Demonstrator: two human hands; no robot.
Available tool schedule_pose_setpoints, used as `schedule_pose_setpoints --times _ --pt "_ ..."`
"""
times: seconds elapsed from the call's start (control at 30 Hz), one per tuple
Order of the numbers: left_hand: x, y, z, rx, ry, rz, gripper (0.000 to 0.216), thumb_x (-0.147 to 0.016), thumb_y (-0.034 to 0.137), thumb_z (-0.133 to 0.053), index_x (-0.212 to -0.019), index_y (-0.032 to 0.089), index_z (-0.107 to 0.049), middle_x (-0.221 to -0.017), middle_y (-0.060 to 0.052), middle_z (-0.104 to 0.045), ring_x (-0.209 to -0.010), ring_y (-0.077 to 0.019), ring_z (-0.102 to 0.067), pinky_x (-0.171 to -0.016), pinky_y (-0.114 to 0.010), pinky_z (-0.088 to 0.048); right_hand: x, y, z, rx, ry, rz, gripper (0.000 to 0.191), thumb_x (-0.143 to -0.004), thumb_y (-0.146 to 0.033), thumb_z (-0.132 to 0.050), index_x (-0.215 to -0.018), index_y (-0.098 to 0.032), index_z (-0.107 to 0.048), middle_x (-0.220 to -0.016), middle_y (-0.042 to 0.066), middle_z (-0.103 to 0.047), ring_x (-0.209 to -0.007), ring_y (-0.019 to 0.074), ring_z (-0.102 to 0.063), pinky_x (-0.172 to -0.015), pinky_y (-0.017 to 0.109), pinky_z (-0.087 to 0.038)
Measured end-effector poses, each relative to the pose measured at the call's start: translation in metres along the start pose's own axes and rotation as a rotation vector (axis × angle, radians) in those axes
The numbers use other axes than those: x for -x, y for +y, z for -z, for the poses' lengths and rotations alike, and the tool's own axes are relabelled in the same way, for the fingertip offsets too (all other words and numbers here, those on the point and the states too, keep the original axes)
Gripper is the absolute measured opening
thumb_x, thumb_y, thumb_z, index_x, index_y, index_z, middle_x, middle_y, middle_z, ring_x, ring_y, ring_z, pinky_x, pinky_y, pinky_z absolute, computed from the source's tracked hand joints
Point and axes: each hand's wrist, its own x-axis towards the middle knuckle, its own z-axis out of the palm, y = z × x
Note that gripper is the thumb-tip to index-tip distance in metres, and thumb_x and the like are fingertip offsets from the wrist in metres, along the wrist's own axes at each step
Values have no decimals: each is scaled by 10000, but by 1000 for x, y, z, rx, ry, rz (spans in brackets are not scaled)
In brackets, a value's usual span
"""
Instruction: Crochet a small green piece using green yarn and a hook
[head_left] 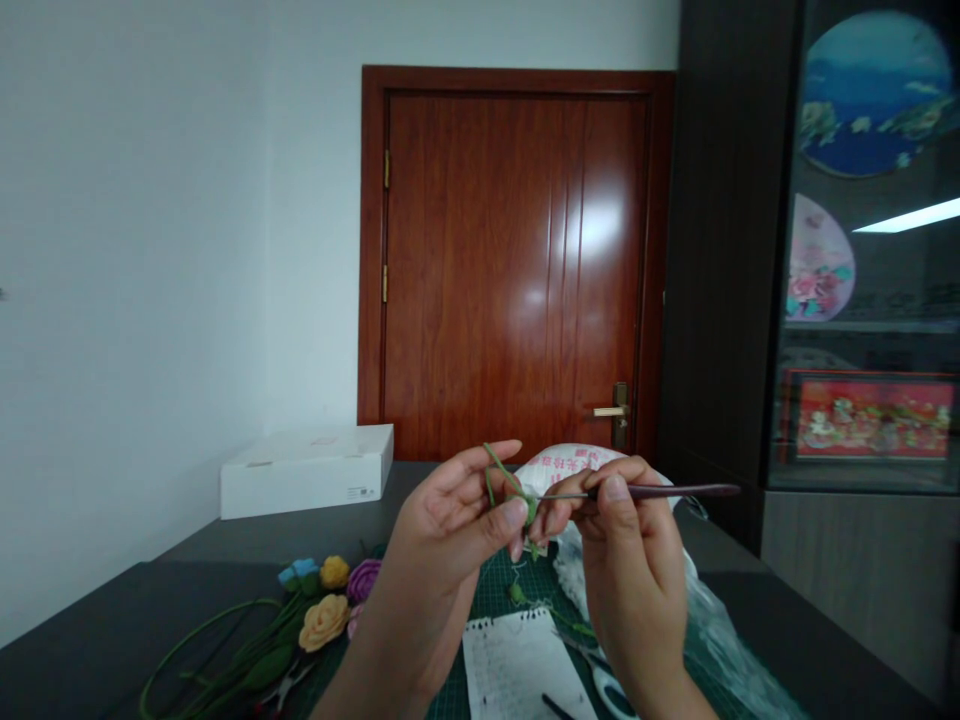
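My left hand (457,520) pinches a small green crochet piece (532,506) between thumb and fingers. Green yarn (496,462) runs from it up over the raised index finger. In my right hand (630,540) is a crochet hook (682,491) with a dark handle, held almost level and pointing left. The hook's thin metal shaft reaches the green piece; its tip is hidden in the stitches. Both hands are raised above the table, close together. Below them a small green bit (517,593) lies on the green cutting mat (450,690).
Crocheted flowers (324,622) with green stems lie at left. A written notepad (517,660) with a pen (556,707) and white-handled scissors (611,690) lie in front. A printed plastic bag (570,458) stands behind my hands. Further back are a white box (300,480) and a door (502,280).
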Motion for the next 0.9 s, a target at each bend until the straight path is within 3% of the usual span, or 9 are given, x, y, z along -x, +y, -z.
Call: schedule_pose_setpoints --times 0.27,0.53,0.9 --pt "1 -1 -3 23 -7 14 399 -747 170 -829 -1123 130 -700 -789 -26 -666 -700 -161 -609 -640 -281 -456 1 1 0 -20 -4 4 258 -1077 -224 -388 -881 -224 -555 -687 -25 -661 -577 111 -639 -571 243 -552" --pt "1 -1 -5 61 -54 30 116 -768 169 -806 -841 125 -727 -722 -37 -679 -694 -159 -604 -661 -270 -446 2 3 1 -26 4 -8 232 -1075 -236 -406 -903 -233 -560 -692 -31 -657 -619 118 -653 -600 248 -560" --pt "1 0 -6 62 -89 51 87 -798 175 -784 -811 130 -712 -762 -57 -701 -713 -163 -587 -670 -277 -437 1 0 -3 -27 30 -1 225 -1067 -257 -433 -897 -234 -580 -680 -39 -649 -536 113 -625 -613 290 -576"
